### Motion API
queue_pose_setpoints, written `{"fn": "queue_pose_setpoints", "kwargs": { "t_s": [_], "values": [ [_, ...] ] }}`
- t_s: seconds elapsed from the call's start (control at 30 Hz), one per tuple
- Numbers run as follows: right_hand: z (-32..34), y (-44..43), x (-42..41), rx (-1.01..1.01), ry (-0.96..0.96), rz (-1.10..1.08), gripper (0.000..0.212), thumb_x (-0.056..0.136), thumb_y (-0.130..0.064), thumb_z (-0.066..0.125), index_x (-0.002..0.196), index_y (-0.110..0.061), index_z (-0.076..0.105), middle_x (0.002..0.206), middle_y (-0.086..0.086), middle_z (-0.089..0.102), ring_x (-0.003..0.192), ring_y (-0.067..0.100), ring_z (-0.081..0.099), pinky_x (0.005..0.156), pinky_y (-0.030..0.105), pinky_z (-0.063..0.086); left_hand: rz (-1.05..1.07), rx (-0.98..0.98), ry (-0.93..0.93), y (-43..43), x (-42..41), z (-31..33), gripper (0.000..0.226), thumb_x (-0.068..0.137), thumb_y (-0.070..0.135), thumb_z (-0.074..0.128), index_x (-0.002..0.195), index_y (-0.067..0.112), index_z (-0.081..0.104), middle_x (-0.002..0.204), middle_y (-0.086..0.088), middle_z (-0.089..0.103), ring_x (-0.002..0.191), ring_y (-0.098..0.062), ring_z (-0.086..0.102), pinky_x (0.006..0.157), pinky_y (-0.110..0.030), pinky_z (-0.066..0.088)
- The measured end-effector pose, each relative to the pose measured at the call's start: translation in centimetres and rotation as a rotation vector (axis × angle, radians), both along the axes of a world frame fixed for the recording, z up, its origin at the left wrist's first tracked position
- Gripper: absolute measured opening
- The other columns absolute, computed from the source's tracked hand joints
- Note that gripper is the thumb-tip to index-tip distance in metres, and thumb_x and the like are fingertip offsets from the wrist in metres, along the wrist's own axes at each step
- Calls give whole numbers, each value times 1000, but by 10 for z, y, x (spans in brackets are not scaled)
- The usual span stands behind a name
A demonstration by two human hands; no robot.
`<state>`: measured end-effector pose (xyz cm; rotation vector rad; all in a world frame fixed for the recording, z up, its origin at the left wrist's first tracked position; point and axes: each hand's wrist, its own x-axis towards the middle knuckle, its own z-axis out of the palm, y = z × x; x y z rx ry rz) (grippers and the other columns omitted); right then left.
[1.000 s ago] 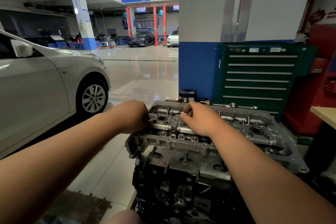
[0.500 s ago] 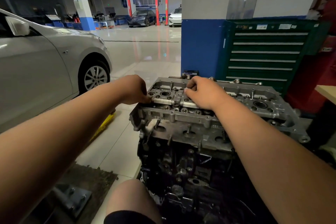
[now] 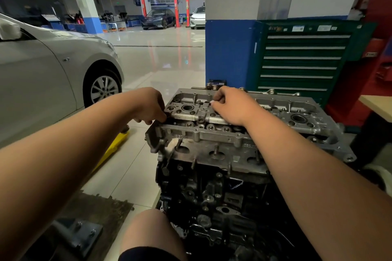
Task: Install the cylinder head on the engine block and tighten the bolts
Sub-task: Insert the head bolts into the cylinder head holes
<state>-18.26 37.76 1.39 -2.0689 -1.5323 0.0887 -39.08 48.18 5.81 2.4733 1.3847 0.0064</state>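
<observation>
Cylinder head [image 3: 244,133] is already sitting on the engine block [image 3: 212,193], looks seated flat along the near edge, though I can't see the joint on the far side or the right end. Both hands are on top of the head at its left end. Left hand [image 3: 148,104] is curled at the left edge, fingertips pinched down at a hole near the corner; could be a bolt or just a finger grip on the casting, can't tell, whatever is under the fingers is hidden. Right hand [image 3: 233,106] is loosely closed over the middle-left of the top face, thumb and forefinger pinched on something small and pale; too small to identify. My read: head placement is done, we're in the bolt-starting or alignment stage, hand work only. No wrench, ratchet or torque tool anywhere in view, so tightening looks not yet begun. Several bores along the top face look empty, but I can't tell head bolt holes from other bores at this angle. Right forearm covers a good strip of the centre of the head. Green tool cabinet [image 3: 301,59] stands behind the engine, drawers shut. Silver car [image 3: 53,74] off to the left, well apart. Engine stand or support is cut off at the bottom, dark and hard to read.
</observation>
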Motion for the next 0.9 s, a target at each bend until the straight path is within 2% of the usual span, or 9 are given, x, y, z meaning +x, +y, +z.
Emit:
{"fn": "queue_pose_setpoints", "kwargs": {
  "t_s": [0.1,0.2,0.33,0.43,0.53,0.63,0.73,0.8,0.9],
  "values": [
    [1,1,0,-4,-9,-5,10,89,-37,57,96,-32,52,95,-9,61,87,15,58,79,36,52,3,20,-3,-1,7,2,24,80,33,68,96,15,65,67,-1,69,56,-13,67,45,-21,47],
    [1,0,-1,-8,-15,-7,9,89,-36,57,96,-32,52,94,-10,60,87,14,58,77,34,52,3,77,13,-2,13,0,39,81,46,68,97,11,65,74,-6,70,63,-19,69,51,-27,54],
    [1,-1,-1,-5,-3,-4,10,89,-36,57,97,-31,53,93,-10,60,86,14,58,78,36,53,-42,109,118,-3,9,4,41,81,30,71,115,9,60,73,-7,70,66,-19,68,48,-24,52],
    [1,-1,0,-7,-3,-4,9,89,-35,56,96,-31,53,93,-10,60,86,14,59,80,37,53,-70,114,173,-3,11,8,57,77,23,71,129,17,49,71,-5,68,63,-17,66,48,-24,46],
    [1,0,0,-4,1,-6,8,89,-35,56,96,-32,53,92,-10,61,85,14,59,79,37,53,-43,90,122,-2,16,6,51,77,34,72,120,13,53,72,-4,68,57,-14,68,50,-26,51],
    [1,0,1,-2,4,-4,8,89,-36,56,95,-32,53,91,-11,61,84,13,59,79,37,53,-62,125,150,-3,15,4,55,79,38,74,124,14,54,80,-9,71,67,-20,70,62,-31,57],
    [0,0,1,-1,16,2,8,89,-36,56,95,-32,53,91,-11,61,85,14,59,80,38,53,-76,140,224,-7,15,6,57,79,25,72,131,16,49,77,-7,69,63,-17,65,50,-25,50],
    [0,1,2,5,25,4,8,88,-35,57,95,-32,53,91,-11,61,86,14,59,81,38,53,-88,184,281,-8,18,8,50,79,21,68,126,12,54,82,-6,70,62,-14,61,49,-22,43],
    [-1,1,2,15,29,6,7,87,-35,56,93,-32,53,89,-11,60,85,14,59,81,38,53,-109,226,325,-10,23,9,47,77,25,69,120,9,59,100,-9,69,78,-21,61,53,-23,39]
  ]
}}
